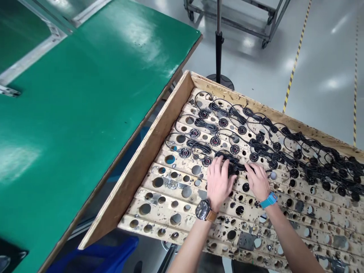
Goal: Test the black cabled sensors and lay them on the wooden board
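Observation:
A wooden tray [159, 163] with rows of round holes holds coiled black cables, each ending in a small round disc. My left hand [218, 181], with a watch on its wrist, curls its fingers over a black cable bundle [240, 167] at the near end of the cable rows. From the other side my right hand [258, 182], wearing a blue wristband, grips the same bundle at its right end. Part of the bundle is hidden under my fingers. Just left of my left hand lies a round disc [206, 161] with its coiled cable [199, 146].
A green-topped table [93, 87] stands left of the tray. More cables [321, 159] crowd the tray's right side against its far wooden wall [273, 110]. Beyond are a black pole stand [218, 53], a wheeled metal cart [236, 22] and yellow-black floor tape [297, 57].

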{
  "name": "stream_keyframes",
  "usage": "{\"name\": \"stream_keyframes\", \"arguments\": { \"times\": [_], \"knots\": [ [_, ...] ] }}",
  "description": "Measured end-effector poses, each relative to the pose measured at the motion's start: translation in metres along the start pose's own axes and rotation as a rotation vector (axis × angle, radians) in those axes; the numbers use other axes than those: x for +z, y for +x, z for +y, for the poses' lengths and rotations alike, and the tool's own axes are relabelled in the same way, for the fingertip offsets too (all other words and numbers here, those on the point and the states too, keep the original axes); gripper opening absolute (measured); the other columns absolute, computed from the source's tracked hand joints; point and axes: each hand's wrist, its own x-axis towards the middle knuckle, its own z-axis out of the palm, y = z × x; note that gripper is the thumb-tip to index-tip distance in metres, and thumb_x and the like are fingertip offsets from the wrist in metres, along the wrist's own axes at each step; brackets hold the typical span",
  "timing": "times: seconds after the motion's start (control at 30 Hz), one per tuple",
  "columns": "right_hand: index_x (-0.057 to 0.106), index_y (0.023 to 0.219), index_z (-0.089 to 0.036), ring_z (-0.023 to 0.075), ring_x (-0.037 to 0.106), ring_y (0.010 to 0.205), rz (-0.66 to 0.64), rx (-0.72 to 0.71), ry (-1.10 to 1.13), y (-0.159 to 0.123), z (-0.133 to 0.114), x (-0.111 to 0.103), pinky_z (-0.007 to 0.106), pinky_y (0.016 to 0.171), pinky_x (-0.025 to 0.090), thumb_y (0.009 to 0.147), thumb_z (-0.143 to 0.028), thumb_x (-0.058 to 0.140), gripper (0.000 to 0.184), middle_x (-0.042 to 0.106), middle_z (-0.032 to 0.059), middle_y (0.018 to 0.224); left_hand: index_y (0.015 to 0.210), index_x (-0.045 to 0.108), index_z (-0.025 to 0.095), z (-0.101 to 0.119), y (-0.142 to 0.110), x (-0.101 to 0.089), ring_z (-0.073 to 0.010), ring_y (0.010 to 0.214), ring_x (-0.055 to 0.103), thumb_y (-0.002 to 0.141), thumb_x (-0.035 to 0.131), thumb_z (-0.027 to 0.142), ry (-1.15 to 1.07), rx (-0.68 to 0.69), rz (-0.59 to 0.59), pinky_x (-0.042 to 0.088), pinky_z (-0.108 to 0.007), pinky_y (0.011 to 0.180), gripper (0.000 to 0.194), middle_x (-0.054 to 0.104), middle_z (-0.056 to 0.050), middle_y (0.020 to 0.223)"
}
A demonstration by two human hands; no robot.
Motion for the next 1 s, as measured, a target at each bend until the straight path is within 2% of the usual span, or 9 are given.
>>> {"name": "stream_keyframes", "arguments": {
  "times": [0.07, 0.13, 0.27, 0.47, 0.6, 0.8, 1.0],
  "knots": [
    [0.054, 0.142, -0.018, 0.0279, 0.051, 0.116, -0.001, 0.007, -0.001, 0.0, 0.0, 0.0, 0.045, 0.1, 0.047, 0.101, -0.021, 0.041, 0.043, 0.061, 0.0135, 0.125, 0.147, 0.039, 0.012, -0.013, 0.012, -0.001, -0.0372, 0.148, 0.029, 0.092, 0.058, 0.039, 0.068, 0.224, -0.099, 0.031, -0.056, 0.117, 0.064, 0.037, -0.021, 0.158],
    [0.054, 0.142, -0.019, 0.0276, 0.052, 0.116, 0.0, 0.015, -0.001, 0.0, 0.001, 0.001, 0.045, 0.099, 0.047, 0.101, -0.023, 0.041, 0.043, 0.061, 0.0132, 0.125, 0.152, 0.033, 0.012, -0.026, 0.023, 0.001, -0.0366, 0.152, 0.021, 0.09, 0.062, 0.038, 0.119, 0.365, -0.198, 0.024, -0.057, 0.121, 0.074, 0.029, -0.018, 0.163],
    [0.055, 0.141, -0.021, 0.0272, 0.053, 0.114, 0.004, 0.034, -0.002, -0.002, 0.003, 0.001, 0.044, 0.097, 0.049, 0.101, -0.023, 0.041, 0.043, 0.062, 0.0126, 0.123, 0.154, 0.031, 0.013, -0.042, 0.035, 0.004, -0.0349, 0.153, 0.021, 0.089, 0.063, 0.043, 0.148, 0.487, -0.294, 0.019, -0.057, 0.124, 0.079, 0.032, -0.016, 0.162],
    [0.056, 0.14, -0.023, 0.0265, 0.053, 0.112, 0.038, 0.075, -0.015, -0.003, 0.0, 0.0, 0.043, 0.098, 0.048, 0.1, -0.021, 0.04, 0.043, 0.063, 0.0116, 0.122, 0.154, 0.033, 0.014, -0.044, 0.036, 0.008, -0.0355, 0.15, 0.028, 0.089, 0.063, 0.049, 0.139, 0.482, -0.287, 0.021, -0.057, 0.123, 0.08, 0.039, -0.018, 0.158],
    [0.054, 0.141, -0.02, 0.0265, 0.054, 0.111, 0.05, 0.11, -0.02, -0.003, -0.002, 0.001, 0.043, 0.098, 0.047, 0.102, -0.026, 0.041, 0.042, 0.062, 0.0128, 0.123, 0.153, 0.035, 0.015, -0.044, 0.033, 0.012, -0.0356, 0.148, 0.031, 0.091, 0.059, 0.051, 0.159, 0.47, -0.271, 0.02, -0.057, 0.123, 0.076, 0.041, -0.017, 0.157],
    [0.051, 0.142, -0.016, 0.0284, 0.053, 0.116, 0.089, 0.196, -0.035, -0.018, 0.002, 0.0, 0.045, 0.101, 0.047, 0.102, -0.035, 0.045, 0.045, 0.061, 0.0145, 0.127, 0.153, 0.035, 0.012, -0.043, 0.027, 0.019, -0.035, 0.151, 0.027, 0.094, 0.052, 0.053, 0.211, 0.455, -0.261, 0.019, -0.057, 0.123, 0.075, 0.036, -0.021, 0.159],
    [0.053, 0.139, -0.018, 0.0297, 0.053, 0.117, 0.131, 0.232, -0.066, -0.037, 0.013, -0.002, 0.049, 0.102, 0.045, 0.102, -0.034, 0.045, 0.042, 0.063, 0.0138, 0.125, 0.155, 0.033, 0.013, -0.041, 0.023, 0.024, -0.0348, 0.154, 0.019, 0.095, 0.049, 0.052, 0.222, 0.423, -0.247, 0.02, -0.057, 0.123, 0.073, 0.028, -0.021, 0.163]
  ]
}}
